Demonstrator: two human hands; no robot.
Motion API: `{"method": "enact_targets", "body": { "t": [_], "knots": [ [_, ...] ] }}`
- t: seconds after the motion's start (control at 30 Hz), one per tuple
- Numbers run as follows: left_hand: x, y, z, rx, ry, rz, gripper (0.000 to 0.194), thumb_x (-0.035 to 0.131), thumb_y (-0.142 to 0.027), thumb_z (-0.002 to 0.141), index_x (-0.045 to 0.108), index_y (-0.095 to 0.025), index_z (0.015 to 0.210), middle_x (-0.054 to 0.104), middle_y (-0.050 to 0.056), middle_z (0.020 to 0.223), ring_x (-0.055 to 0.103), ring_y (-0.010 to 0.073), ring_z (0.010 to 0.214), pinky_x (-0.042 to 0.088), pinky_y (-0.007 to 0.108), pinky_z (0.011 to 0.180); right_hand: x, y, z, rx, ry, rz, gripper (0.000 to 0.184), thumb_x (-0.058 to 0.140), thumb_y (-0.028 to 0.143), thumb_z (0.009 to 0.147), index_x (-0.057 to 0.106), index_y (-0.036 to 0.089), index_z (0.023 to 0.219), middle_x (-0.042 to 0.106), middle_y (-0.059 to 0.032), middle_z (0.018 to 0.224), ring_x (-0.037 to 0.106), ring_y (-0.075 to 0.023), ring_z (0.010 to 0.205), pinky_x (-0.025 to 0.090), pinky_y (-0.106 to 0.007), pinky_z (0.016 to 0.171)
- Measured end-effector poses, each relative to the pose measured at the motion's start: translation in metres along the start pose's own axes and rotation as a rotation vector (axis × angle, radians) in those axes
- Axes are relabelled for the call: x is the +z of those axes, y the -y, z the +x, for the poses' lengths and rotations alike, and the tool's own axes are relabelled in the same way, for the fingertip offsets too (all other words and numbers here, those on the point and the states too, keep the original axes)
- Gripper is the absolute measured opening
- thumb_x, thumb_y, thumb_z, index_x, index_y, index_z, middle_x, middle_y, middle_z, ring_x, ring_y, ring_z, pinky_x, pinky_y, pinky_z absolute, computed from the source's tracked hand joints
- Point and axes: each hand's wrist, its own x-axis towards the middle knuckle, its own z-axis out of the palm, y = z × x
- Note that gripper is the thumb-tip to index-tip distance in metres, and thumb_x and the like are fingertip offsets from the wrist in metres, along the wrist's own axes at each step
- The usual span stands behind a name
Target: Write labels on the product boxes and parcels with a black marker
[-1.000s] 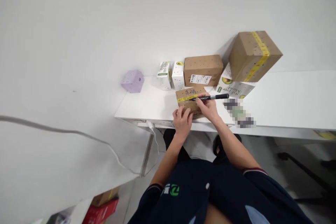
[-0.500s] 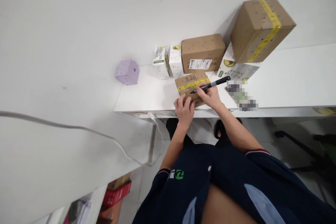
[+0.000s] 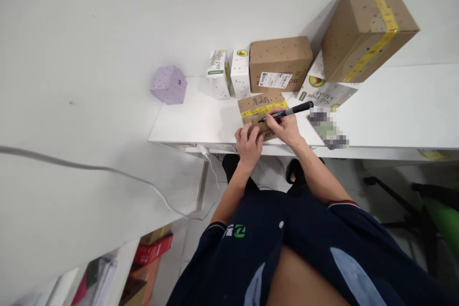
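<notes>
A small brown cardboard box point(image 3: 258, 102) lies on the white desk in front of me, with yellow tape across its top and dark handwritten characters above the tape. My left hand point(image 3: 250, 143) holds the box at its near left edge, fingers bent over the top. In my right hand point(image 3: 285, 126) is a black marker point(image 3: 297, 109), gripped in a writing hold. The marker's tip is at the box top, just below the tape; whether it touches is hard to tell. Part of the box's near side is hidden behind both hands.
Along the wall stand a purple box point(image 3: 170, 85), two slim white boxes and a labelled carton point(image 3: 281, 60). A taller taped carton point(image 3: 371, 33) rests on a white box point(image 3: 324, 88). A blurred phone-like item point(image 3: 329, 129) lies right of my hand. A cable point(image 3: 107, 168) hangs at left.
The camera view has shifted slightly. The marker's tip has moved a little to the left on the box top, while both hands keep their holds.
</notes>
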Motion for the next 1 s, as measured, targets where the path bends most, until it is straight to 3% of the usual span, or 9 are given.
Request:
{"method": "enact_targets", "body": {
  "t": [0.53, 0.63, 0.73, 0.83, 1.0],
  "knots": [
    [-0.001, -0.001, 0.002, -0.082, 0.072, -0.031, 0.027, 0.058, -0.039, 0.093, 0.071, -0.019, 0.104, 0.063, 0.017, 0.119, 0.057, 0.0271, 0.117, 0.046, 0.045, 0.103, 0.0, -0.004, 0.003, 0.034, 0.019, 0.107, 0.022, 0.06, 0.039, 0.083, 0.062, 0.019, 0.076, 0.06, 0.001, 0.063, 0.053, -0.0121, 0.055, 0.042, -0.027, 0.057],
    [-0.001, -0.001, 0.003, -0.099, 0.09, -0.047, 0.027, 0.058, -0.04, 0.093, 0.072, -0.019, 0.105, 0.062, 0.017, 0.12, 0.057, 0.0278, 0.118, 0.045, 0.045, 0.103, -0.004, -0.003, 0.001, 0.144, -0.074, 0.285, 0.028, 0.061, 0.048, 0.085, 0.058, 0.021, 0.078, 0.055, 0.0037, 0.059, 0.05, -0.0103, 0.049, 0.039, -0.025, 0.05],
    [-0.002, -0.001, 0.003, -0.094, 0.09, -0.033, 0.028, 0.059, -0.041, 0.093, 0.072, -0.02, 0.105, 0.062, 0.017, 0.12, 0.057, 0.028, 0.117, 0.045, 0.044, 0.103, -0.016, -0.008, -0.002, 0.254, -0.26, 0.451, 0.035, 0.056, 0.056, 0.087, 0.051, 0.024, 0.077, 0.049, 0.0068, 0.051, 0.044, -0.0091, 0.041, 0.034, -0.022, 0.042],
    [-0.001, 0.0, 0.004, -0.083, 0.083, -0.029, 0.028, 0.058, -0.041, 0.093, 0.072, -0.02, 0.105, 0.062, 0.017, 0.12, 0.058, 0.027, 0.115, 0.046, 0.044, 0.102, -0.037, -0.025, -0.007, 0.325, -0.388, 0.461, 0.037, 0.054, 0.056, 0.088, 0.046, 0.024, 0.071, 0.048, 0.0061, 0.05, 0.044, -0.0088, 0.04, 0.033, -0.02, 0.039],
    [0.002, 0.002, 0.003, -0.105, 0.088, -0.042, 0.029, 0.056, -0.042, 0.094, 0.071, -0.02, 0.106, 0.06, 0.017, 0.122, 0.055, 0.027, 0.119, 0.046, 0.044, 0.103, -0.072, -0.053, -0.017, 0.636, -0.172, 0.358, 0.04, 0.06, 0.052, 0.082, 0.045, 0.022, 0.061, 0.046, 0.0057, 0.042, 0.037, -0.0059, 0.034, 0.023, -0.018, 0.033]
  ]
}}
